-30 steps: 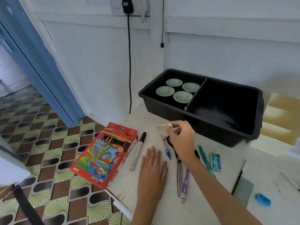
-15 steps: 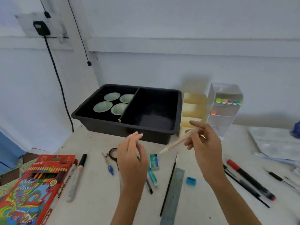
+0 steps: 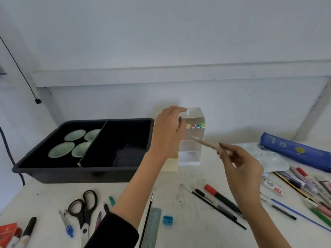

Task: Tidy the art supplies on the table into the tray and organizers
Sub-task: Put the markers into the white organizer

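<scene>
My right hand (image 3: 240,167) pinches a pale, paint-stained brush (image 3: 204,142) that points up and left toward the clear acrylic organizer (image 3: 192,151). My left hand (image 3: 168,129) is raised in front of the organizer's left top edge, fingers loosely curled, holding nothing. Coloured highlighter caps (image 3: 195,125) show in the organizer's upper shelf. The black divided tray (image 3: 86,171) stands to the left, with several green-white paint cups (image 3: 61,152) in its left compartment; its right compartment is bare.
Scissors (image 3: 84,210), a metal ruler (image 3: 151,228), a blue sharpener (image 3: 168,220), thin black brushes (image 3: 215,208) and a red-capped marker (image 3: 221,198) lie near the front. A blue pencil case (image 3: 295,152), white palette (image 3: 265,158) and several pens sit at the right.
The view swung right from the pencil box to the organizer. My right hand lifted the brush from the table and carried it right. My left hand rose off the table toward the organizer.
</scene>
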Demonstrator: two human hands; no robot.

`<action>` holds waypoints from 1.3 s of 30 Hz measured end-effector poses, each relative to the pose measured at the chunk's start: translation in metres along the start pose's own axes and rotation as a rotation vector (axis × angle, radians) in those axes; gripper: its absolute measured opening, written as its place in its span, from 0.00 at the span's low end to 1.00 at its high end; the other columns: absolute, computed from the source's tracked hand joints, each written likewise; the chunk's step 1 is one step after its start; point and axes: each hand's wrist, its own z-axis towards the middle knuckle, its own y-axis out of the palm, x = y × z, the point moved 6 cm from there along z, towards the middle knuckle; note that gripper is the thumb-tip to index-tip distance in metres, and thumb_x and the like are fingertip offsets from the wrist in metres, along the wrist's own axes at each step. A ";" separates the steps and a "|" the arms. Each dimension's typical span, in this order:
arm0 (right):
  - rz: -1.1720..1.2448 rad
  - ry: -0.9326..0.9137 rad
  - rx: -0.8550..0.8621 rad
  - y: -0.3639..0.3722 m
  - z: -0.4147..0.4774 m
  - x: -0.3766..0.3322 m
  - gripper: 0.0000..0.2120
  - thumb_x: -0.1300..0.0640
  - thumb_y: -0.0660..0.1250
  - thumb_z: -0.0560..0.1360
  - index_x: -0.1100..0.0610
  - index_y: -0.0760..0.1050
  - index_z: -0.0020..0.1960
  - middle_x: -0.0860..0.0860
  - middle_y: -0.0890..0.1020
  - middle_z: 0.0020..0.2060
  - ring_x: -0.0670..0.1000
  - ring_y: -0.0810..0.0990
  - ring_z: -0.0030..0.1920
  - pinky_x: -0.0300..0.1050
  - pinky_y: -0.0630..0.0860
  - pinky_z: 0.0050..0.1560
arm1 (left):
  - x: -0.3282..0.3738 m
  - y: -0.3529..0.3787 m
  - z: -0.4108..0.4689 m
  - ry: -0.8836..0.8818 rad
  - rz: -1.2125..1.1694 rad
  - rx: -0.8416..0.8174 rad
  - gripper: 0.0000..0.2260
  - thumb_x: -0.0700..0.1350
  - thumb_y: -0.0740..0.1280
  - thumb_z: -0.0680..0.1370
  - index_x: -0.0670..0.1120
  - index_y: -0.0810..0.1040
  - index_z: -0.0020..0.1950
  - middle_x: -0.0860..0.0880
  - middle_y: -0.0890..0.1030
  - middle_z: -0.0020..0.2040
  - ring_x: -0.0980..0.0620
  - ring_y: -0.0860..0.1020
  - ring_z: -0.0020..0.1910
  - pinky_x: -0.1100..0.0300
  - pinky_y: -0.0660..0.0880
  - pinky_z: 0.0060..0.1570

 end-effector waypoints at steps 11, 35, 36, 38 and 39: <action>-0.266 -0.432 -0.236 0.071 0.036 0.011 0.11 0.68 0.73 0.69 0.61 0.80 0.51 0.52 0.81 0.42 0.43 0.73 0.40 0.30 0.69 0.45 | -0.050 0.068 0.012 -0.210 -0.122 -0.360 0.20 0.52 0.47 0.84 0.48 0.67 0.72 0.52 0.66 0.73 0.56 0.52 0.76 0.61 0.48 0.72; -0.649 -0.231 -0.619 0.140 0.055 0.049 0.15 0.57 0.66 0.76 0.56 0.73 0.63 0.52 0.80 0.57 0.54 0.80 0.52 0.47 0.78 0.51 | -0.038 0.069 0.014 -0.158 0.089 -0.286 0.20 0.49 0.47 0.84 0.46 0.68 0.71 0.47 0.66 0.73 0.51 0.53 0.76 0.56 0.46 0.73; -0.630 -0.216 -0.643 0.138 0.051 0.049 0.20 0.57 0.66 0.77 0.56 0.68 0.67 0.53 0.78 0.60 0.56 0.80 0.54 0.49 0.78 0.52 | -0.036 0.069 0.014 -0.160 0.139 -0.309 0.20 0.49 0.47 0.84 0.46 0.66 0.72 0.47 0.64 0.74 0.50 0.52 0.76 0.55 0.45 0.73; -0.598 -0.202 -0.668 0.129 0.037 0.047 0.27 0.59 0.63 0.78 0.57 0.58 0.74 0.54 0.68 0.70 0.57 0.77 0.57 0.51 0.78 0.52 | -0.035 0.069 0.017 -0.154 0.223 -0.352 0.20 0.49 0.45 0.84 0.47 0.64 0.73 0.46 0.64 0.74 0.47 0.51 0.76 0.50 0.44 0.73; -0.590 -0.199 -0.658 0.121 0.030 0.046 0.29 0.60 0.62 0.78 0.58 0.54 0.76 0.54 0.62 0.74 0.57 0.77 0.57 0.50 0.78 0.51 | -0.037 0.069 0.019 -0.133 0.304 -0.378 0.21 0.50 0.43 0.84 0.47 0.64 0.74 0.46 0.64 0.74 0.46 0.50 0.76 0.46 0.43 0.73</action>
